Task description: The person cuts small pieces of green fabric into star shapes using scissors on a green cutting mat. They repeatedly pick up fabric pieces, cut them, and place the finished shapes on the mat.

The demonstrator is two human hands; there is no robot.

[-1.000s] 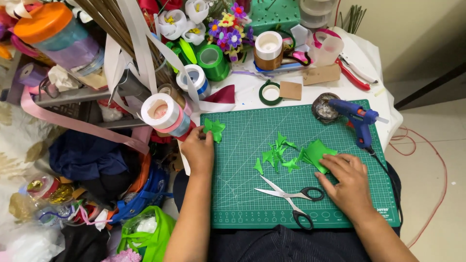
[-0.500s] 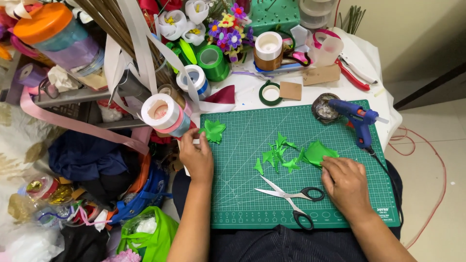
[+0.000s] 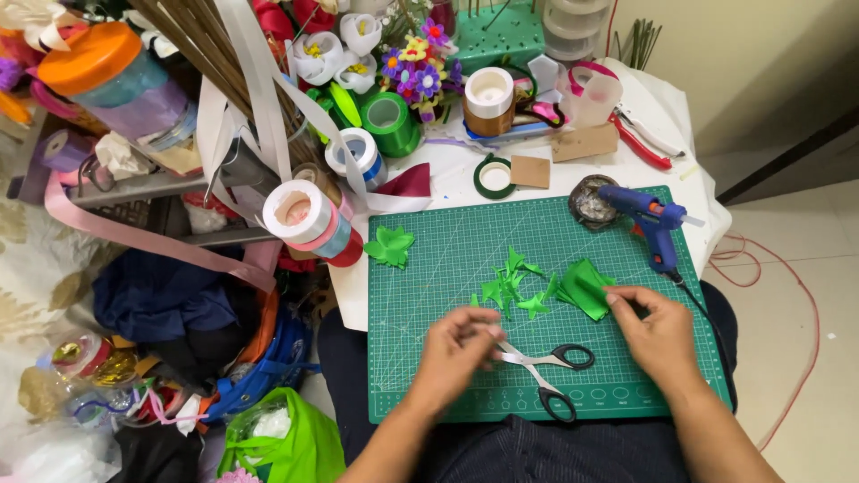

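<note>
Seen from above, looking down at a green cutting mat (image 3: 447, 259) laid across the lap and the near edge of a white bench (image 3: 447, 174). Left hand (image 3: 452, 353) at the near middle of the mat, fingers curled down over the blade end of a pair of black-handled scissors (image 3: 546, 371), touching them; grip narrow, whether actually holding the blades cannot be told. Scissors lying flat on the mat, handles pointing right and near. Right hand (image 3: 658, 335) on the right part of the mat, fingertips pinching the near right edge of a folded piece of green ribbon (image 3: 583, 288); grip closed on that piece. Just left of the folded piece, a small scatter of green star-shaped ribbon cuttings (image 3: 510, 284), lying between the two hands and a little farther away. One green ribbon leaf cluster (image 3: 391, 245) apart at the far left corner of the mat. Blue glue gun (image 3: 651, 219) at the far right corner of the mat, beside a small round dish (image 3: 591, 202). Beyond the mat on the bench: a dark green tape roll (image 3: 493, 175), a brown card (image 3: 531, 172), red-handled pliers (image 3: 642, 143), a shiny green ribbon spool (image 3: 390, 122) and small ribbon flowers (image 3: 413, 67). At far left, a white ribbon roll (image 3: 300, 211) and long pink ribbon (image 3: 134, 234) trailing over clutter.
</note>
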